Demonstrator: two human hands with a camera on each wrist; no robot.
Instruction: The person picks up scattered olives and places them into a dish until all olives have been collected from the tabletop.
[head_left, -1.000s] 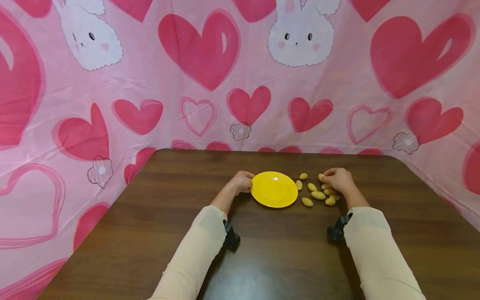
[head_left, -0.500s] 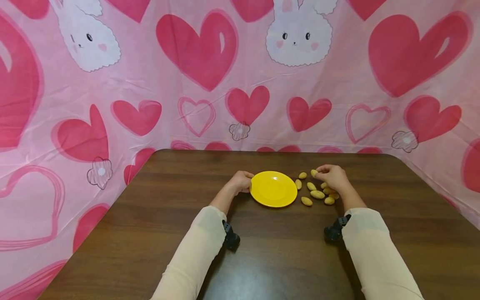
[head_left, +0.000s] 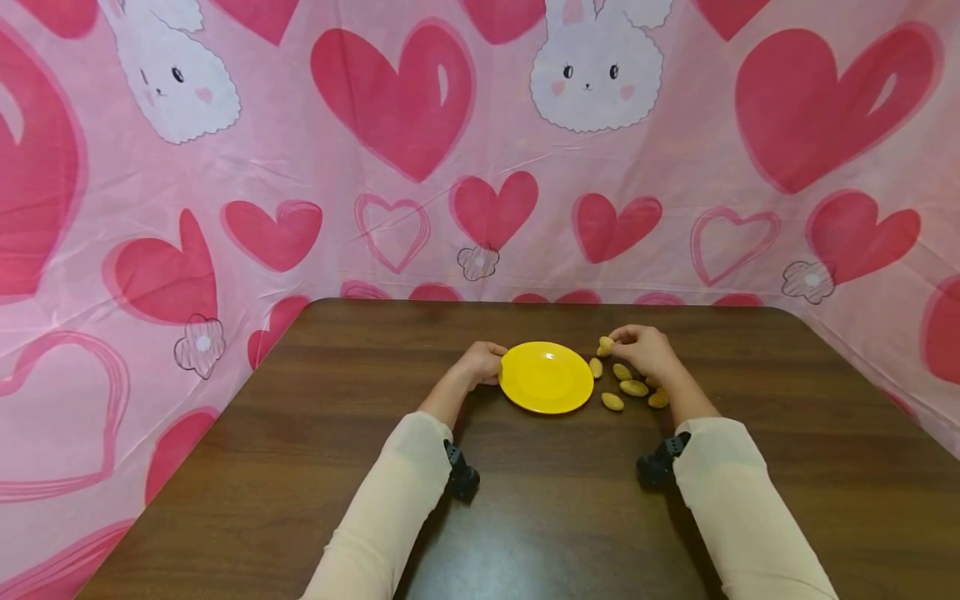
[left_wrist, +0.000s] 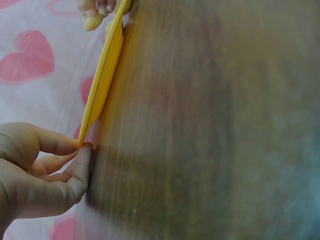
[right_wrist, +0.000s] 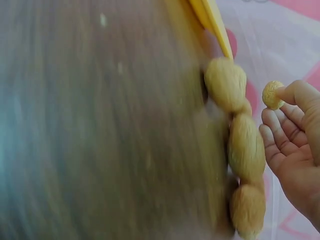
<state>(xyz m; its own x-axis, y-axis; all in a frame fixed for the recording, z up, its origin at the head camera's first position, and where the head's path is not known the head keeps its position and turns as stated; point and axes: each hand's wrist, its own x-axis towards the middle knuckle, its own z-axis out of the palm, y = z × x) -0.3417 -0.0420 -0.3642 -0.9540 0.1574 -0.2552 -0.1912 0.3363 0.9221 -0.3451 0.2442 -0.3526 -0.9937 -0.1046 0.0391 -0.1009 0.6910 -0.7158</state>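
Note:
In the head view my left hand [head_left: 478, 365] holds the left rim of a round yellow plate [head_left: 546, 379]. The left wrist view has thumb and fingers pinching the rim of the plate [left_wrist: 102, 75], seen edge-on. Beyond the plate's right side, my right hand [head_left: 649, 350] pinches a tan, oval, rough-skinned nut [head_left: 606, 342] between thumb and fingertips. That nut [right_wrist: 272, 95] is raised off the table in the right wrist view. Below the hand lie several similar nuts [head_left: 633, 388], some partly hidden behind it. Nothing lies on the plate.
Brown wooden table [head_left: 555, 500] under both arms. A pink cloth [head_left: 300, 167] with hearts and rabbits hangs behind and at the sides. Another loose nut [head_left: 596, 368] is close to the plate's right rim.
My right hand has lifted a nut from the back of the pile and carried it left towards the plate. The left hand and plate stay where they were.

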